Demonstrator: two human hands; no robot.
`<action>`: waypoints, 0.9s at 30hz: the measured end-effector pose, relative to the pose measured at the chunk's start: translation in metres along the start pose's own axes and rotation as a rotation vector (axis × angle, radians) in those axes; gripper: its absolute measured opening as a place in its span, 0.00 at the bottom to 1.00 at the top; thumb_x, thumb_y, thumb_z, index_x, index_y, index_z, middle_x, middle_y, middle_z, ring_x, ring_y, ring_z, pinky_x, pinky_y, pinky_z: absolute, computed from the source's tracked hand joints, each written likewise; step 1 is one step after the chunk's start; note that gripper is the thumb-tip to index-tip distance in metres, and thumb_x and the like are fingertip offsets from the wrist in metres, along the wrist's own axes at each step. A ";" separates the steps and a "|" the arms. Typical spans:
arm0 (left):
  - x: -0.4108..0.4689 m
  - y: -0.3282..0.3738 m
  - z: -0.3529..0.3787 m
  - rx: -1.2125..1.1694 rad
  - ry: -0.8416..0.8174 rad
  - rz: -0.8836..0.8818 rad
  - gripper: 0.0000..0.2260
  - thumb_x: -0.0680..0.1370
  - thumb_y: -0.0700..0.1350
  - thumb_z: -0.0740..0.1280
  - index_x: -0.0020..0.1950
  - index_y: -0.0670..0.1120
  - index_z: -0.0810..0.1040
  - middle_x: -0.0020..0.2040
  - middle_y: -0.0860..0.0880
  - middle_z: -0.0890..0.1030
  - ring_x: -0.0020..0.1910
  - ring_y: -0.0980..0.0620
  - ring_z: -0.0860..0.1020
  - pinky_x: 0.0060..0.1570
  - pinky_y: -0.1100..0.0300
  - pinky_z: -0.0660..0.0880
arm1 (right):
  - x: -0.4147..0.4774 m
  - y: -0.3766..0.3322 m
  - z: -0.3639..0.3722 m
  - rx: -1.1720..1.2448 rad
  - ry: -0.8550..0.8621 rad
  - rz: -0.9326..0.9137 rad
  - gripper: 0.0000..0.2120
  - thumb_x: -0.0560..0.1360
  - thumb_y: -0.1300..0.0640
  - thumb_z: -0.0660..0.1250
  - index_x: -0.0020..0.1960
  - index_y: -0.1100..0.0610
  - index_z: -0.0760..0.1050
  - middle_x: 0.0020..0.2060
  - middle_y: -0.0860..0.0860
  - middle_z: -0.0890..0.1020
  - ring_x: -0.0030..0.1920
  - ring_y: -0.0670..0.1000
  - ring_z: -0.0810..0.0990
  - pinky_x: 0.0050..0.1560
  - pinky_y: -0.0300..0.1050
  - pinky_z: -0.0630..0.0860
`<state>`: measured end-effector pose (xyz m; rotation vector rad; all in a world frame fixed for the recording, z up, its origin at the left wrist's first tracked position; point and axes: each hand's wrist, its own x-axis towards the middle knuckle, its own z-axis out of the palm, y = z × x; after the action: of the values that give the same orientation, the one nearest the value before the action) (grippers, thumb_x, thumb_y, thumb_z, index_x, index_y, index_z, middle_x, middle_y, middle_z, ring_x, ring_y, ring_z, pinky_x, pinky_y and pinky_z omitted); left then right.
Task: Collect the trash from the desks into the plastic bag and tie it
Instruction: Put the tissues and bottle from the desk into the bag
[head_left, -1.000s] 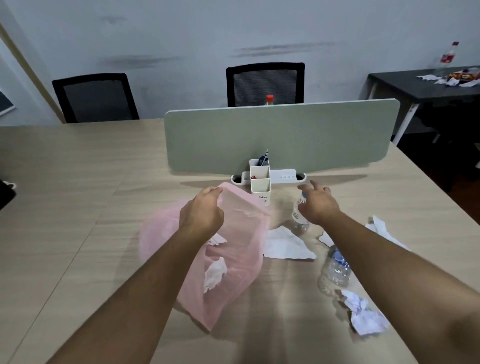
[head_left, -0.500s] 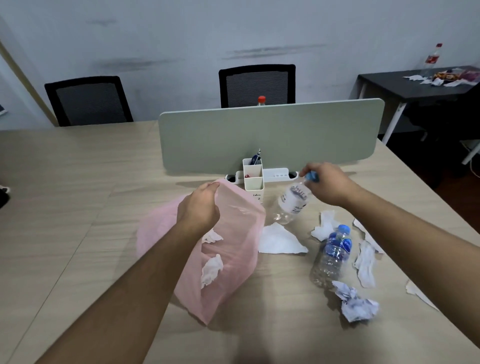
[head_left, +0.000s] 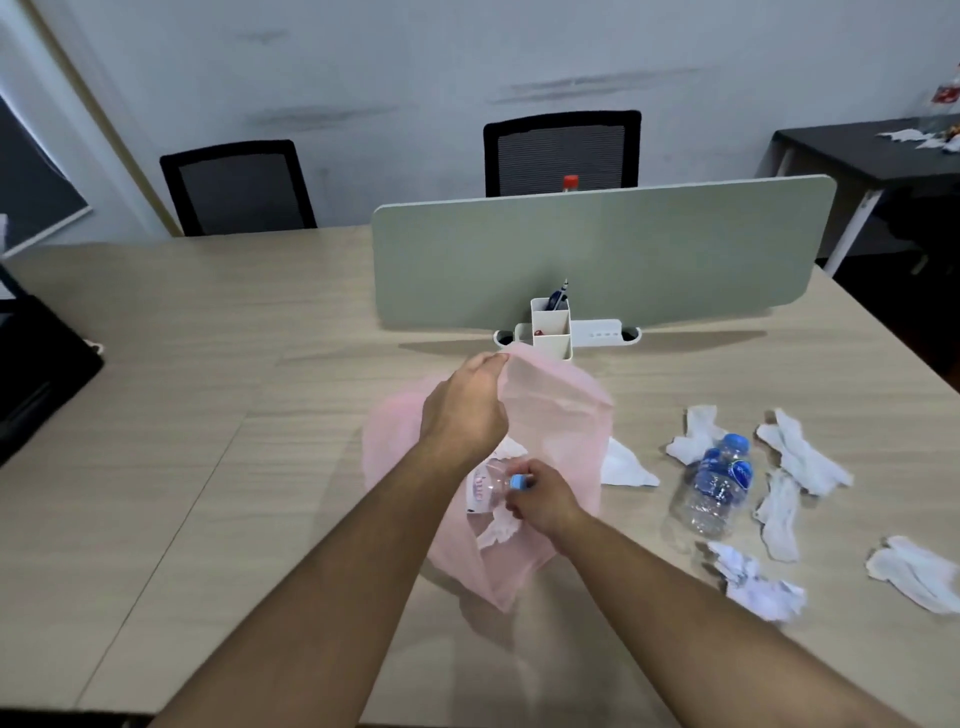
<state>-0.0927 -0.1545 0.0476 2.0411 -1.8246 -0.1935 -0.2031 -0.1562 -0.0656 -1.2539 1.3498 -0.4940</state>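
Note:
A pink plastic bag (head_left: 550, 415) stands open on the wooden desk (head_left: 260, 415). My left hand (head_left: 462, 410) grips its rim and holds the mouth up. My right hand (head_left: 540, 501) holds an empty clear bottle (head_left: 485, 491) by its blue cap, inside the bag's mouth, over crumpled tissues lying in the bag. A second clear bottle (head_left: 714, 491) with a blue cap lies on the desk to the right, among several crumpled white tissues (head_left: 800, 457). One more tissue (head_left: 626, 467) lies right beside the bag.
A grey-green divider screen (head_left: 597, 249) crosses the desk behind the bag, with a white pen holder (head_left: 550, 327) at its foot. A red-capped bottle (head_left: 570, 182) shows behind the screen. Two black chairs stand at the far side. A dark desk (head_left: 857, 156) with litter is at far right.
My right hand picked up the bottle near the pen holder and carried it left and toward me into the bag's mouth. My left hand kept hold of the bag rim.

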 end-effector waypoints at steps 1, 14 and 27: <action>-0.002 0.000 0.002 0.003 -0.008 0.005 0.28 0.74 0.36 0.59 0.73 0.52 0.64 0.72 0.55 0.66 0.66 0.48 0.71 0.59 0.55 0.71 | -0.003 0.003 -0.002 0.023 -0.059 0.007 0.15 0.74 0.66 0.66 0.58 0.53 0.73 0.46 0.50 0.76 0.39 0.50 0.75 0.48 0.46 0.77; 0.015 0.023 0.021 0.069 -0.056 0.049 0.29 0.71 0.34 0.58 0.70 0.53 0.68 0.70 0.54 0.69 0.64 0.46 0.72 0.58 0.54 0.72 | -0.011 0.015 -0.197 -1.210 0.116 -0.229 0.23 0.74 0.66 0.59 0.66 0.49 0.71 0.65 0.51 0.72 0.63 0.55 0.71 0.58 0.47 0.71; 0.027 0.024 0.055 0.116 -0.083 -0.032 0.29 0.72 0.36 0.60 0.72 0.52 0.65 0.71 0.54 0.68 0.64 0.47 0.72 0.57 0.53 0.71 | 0.017 0.065 -0.235 -1.756 -0.027 -0.327 0.24 0.75 0.62 0.59 0.70 0.52 0.63 0.70 0.50 0.66 0.73 0.54 0.58 0.70 0.49 0.57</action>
<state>-0.1306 -0.1937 0.0105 2.1730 -1.8945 -0.1880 -0.4338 -0.2374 -0.0721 -2.8448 1.4499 0.7678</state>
